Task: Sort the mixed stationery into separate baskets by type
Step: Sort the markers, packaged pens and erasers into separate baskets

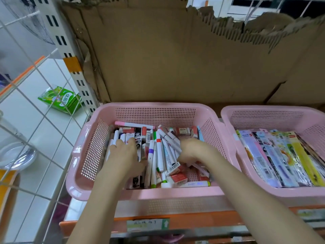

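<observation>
Both hands (156,152) (spread, palms down) fill the pink basket's (154,107) middle.

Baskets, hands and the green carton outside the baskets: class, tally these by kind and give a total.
Pink baskets: 2, the left basket holding mixed pens and erasers, the right basket holding flat packets.
Hands: 2, left hand and right hand, both in the left basket.
Green carton: 1.
Total: 5.

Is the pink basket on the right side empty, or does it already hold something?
It holds something. The right pink basket is packed with flat packaged stationery, lying side by side across its floor; both hands are in the other basket.
</observation>
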The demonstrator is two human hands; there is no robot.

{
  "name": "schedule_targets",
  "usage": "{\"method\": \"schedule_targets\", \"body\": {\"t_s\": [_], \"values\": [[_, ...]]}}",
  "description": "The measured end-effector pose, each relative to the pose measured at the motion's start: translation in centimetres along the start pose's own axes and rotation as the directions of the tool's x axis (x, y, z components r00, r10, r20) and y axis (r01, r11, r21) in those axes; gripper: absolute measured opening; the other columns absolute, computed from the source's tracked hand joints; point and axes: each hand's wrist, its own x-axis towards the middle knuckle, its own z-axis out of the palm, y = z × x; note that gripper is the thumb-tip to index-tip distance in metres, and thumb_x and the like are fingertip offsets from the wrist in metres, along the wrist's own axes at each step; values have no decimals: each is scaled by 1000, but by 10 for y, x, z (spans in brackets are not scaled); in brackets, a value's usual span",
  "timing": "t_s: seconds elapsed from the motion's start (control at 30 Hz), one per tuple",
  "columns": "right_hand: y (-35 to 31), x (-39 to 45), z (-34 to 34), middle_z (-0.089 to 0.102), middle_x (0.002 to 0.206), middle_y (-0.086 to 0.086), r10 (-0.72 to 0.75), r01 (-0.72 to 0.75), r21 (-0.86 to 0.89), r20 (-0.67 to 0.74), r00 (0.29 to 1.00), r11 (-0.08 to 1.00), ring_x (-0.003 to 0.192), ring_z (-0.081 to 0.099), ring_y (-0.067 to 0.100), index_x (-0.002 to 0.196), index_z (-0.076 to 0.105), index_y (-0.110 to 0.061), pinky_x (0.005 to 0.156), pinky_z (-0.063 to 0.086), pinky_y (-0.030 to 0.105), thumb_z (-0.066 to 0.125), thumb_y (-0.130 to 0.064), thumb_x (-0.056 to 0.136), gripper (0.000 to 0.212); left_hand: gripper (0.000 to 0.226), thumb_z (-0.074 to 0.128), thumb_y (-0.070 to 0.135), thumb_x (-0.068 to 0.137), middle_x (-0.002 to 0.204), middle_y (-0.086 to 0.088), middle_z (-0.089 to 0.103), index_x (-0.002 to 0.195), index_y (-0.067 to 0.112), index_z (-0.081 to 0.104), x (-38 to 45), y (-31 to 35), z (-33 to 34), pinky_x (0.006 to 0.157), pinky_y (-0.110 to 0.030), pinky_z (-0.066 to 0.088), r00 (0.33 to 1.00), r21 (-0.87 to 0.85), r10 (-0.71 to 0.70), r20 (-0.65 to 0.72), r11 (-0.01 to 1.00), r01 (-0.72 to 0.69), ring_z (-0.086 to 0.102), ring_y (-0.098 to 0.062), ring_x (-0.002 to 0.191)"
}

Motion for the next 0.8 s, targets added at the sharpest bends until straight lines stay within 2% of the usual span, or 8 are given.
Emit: {"method": "schedule_targets", "body": {"t_s": [0.07, 0.2, 0.3, 0.4, 0.57, 0.67, 0.73, 0.8], "values": [[2, 1, 1, 55, 76, 6, 6, -6, 0, -3, 1000, 1000, 70, 56, 21, 98, 51, -8, 53, 43, 27, 55, -13, 85, 15, 86, 56, 49, 88, 145, -22, 26, 148, 11, 8, 2, 3, -2, 104, -41, 31, 1000, -6, -9, 23, 1000, 9, 29, -38, 132], [1, -1, 3, 51, 84, 6, 13, -14, -20, -41, 999, 1000, 81, 57, 23, 112, 56, -7, 66, 47, 29, 54, -16, 87, 26, 92, 62, 47, 85, 146, -20, 32, 147, 6, 7, 10, 9, -5, 100, -38, 36, 996, -134, -20, 84, 990, 31, 36, -35, 131], [5, 1, 6, 51, 84, 6, 15, -13, 29, -71, 997, 999, 73, 53, 20, 104, 52, -10, 56, 44, 25, 56, -18, 86, 20, 104, 67, 40, 84, 150, -15, 31, 149, 3, -5, 13, 9, -8, 104, -35, 34, 990, -221, -29, 139, 973, 59, 36, -31, 134], [9, 4, 6, 55, 97, 8, 47, -30, 120, -141, 989, 992, 80, 53, 21, 109, 53, -9, 60, 44, 27, 59, -20, 84, 28, 107, 73, 32, 80, 152, -14, 30, 148, 1, -3, 15, 5, -11, 104, -32, 33, 983, -297, -74, 165, 947, 121, 36, -29, 135], [11, 3, 0, 54, 100, 8, 24, 22, 207, -215, 976, 978, 81, 53, 22, 119, 53, -9, 62, 41, 28, 58, -17, 85, 35, 101, 78, 26, 76, 135, -14, 48, 145, -4, 10, 19, 7, -7, 82, -27, 40, 970, -337, -193, 151, 912, 234, 50, -26, 118], [13, 0, 2, 59, 104, 10, -7, 69, 241, -250, 968, 968, 83, 55, 23, 116, 55, -9, 62, 43, 29, 57, -16, 85, 31, 100, 75, 21, 80, 128, -14, 53, 145, -8, 4, 20, 12, -5, 71, -25, 40, 966, -334, -244, 88, 906, 259, 54, -24, 105], [17, -3, 4, 60, 99, 9, -23, 102, 282, -269, 963, 954, 78, 56, 21, 112, 56, -11, 55, 40, 27, 58, -17, 84, 29, 97, 74, 19, 82, 127, -15, 53, 144, -9, 4, 20, 11, -4, 68, -24, 39, 963, -358, -268, 37, 896, 263, 54, -25, 107], [23, -6, 6, 58, 91, 5, -27, 130, 331, -297, 954, 935, 72, 55, 17, 108, 56, -13, 51, 37, 25, 60, -18, 84, 25, 88, 79, 20, 76, 115, -15, 59, 137, -8, 22, 20, 8, -5, 62, -25, 43, 956, -401, -287, 59, 871, 286, 60, -27, 96]]}}
